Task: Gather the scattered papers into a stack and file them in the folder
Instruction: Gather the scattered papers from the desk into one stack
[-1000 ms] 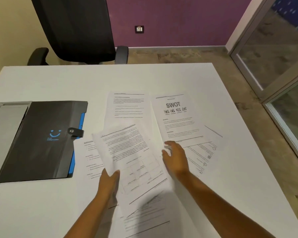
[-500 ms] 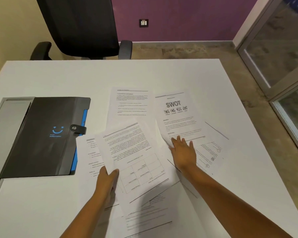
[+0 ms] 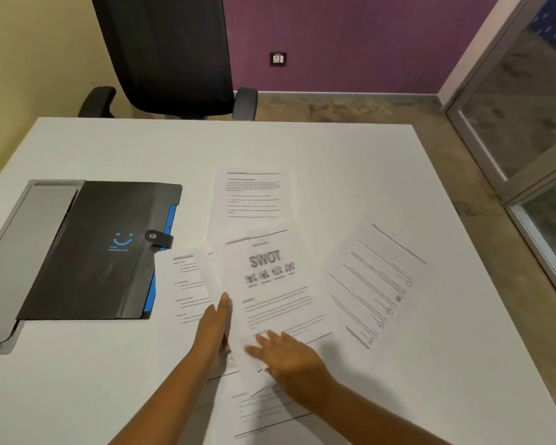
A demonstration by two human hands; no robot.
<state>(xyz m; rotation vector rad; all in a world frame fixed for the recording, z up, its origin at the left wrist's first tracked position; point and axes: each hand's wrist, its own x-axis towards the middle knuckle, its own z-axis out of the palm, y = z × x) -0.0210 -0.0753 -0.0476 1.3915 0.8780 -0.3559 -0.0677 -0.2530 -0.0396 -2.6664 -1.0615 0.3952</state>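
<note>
White rectangular desk [image 3: 302, 149]: carried every item listed below.

Black plastic folder with a blue smiley mark [image 3: 100, 248]: lay at the desk's left, closed, its snap tab [image 3: 159, 238] fastened; nothing could be seen inside it. It rested partly on a flat grey tray [image 3: 20, 252].

Scattered white printed papers: fanned out just right of the folder. The sheet headed SWOT [image 3: 270, 284] lay on top in the middle, long axis running away from the person. A plain text page [image 3: 252, 195] sat beyond it; a slanted ruled sheet [image 3: 376, 290] lay to the right, apart from both hands; a list page [image 3: 187, 284] touched the folder's edge.

Left hand [image 3: 214, 329]: fingers [image 3: 224, 303] narrow, pinching the left edge of the gathered sheets.

Right hand [image 3: 289, 354]: fingers spread wide and flat on the SWOT sheet's near end, blurred. It appeared the nearer hand to the slanted sheet, which lay to its right and beyond.
</note>
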